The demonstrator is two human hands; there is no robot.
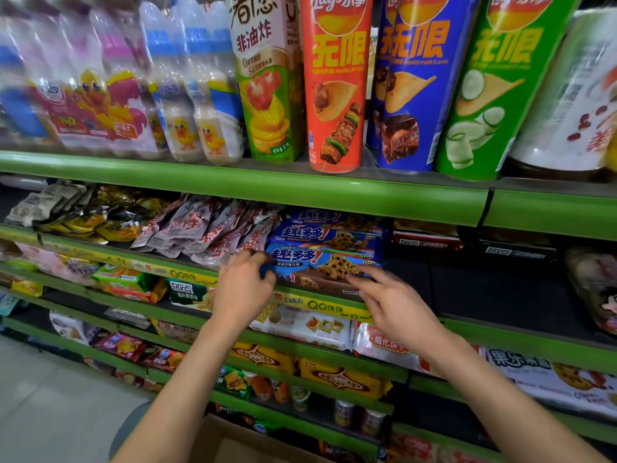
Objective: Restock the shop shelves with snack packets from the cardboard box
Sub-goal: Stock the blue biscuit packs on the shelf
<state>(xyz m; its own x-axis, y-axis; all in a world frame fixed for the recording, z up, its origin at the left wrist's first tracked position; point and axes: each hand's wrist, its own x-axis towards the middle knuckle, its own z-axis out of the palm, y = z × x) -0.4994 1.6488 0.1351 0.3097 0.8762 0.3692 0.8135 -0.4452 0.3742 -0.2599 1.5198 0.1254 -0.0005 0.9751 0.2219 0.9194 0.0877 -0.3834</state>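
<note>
A blue chocolate-chip cookie packet (320, 262) lies at the front of the second shelf (327, 304), in front of a stack of like packets (327, 233). My left hand (243, 289) grips the packet's left end, with its fingers curled over the end. My right hand (394, 305) reaches to the packet's right front corner, and its straight, spread fingers touch the wrapper there. The cardboard box (233, 442) shows partly at the bottom edge, below my forearms; its contents are hidden.
Red-and-white pouches (213, 232) crowd the shelf left of the cookies. A bare dark stretch of shelf (494, 289) lies to their right. Tall crisp tubes (337, 81) and bottle packs (187, 95) stand on the shelf above. Lower shelves hold biscuit packs (310, 324).
</note>
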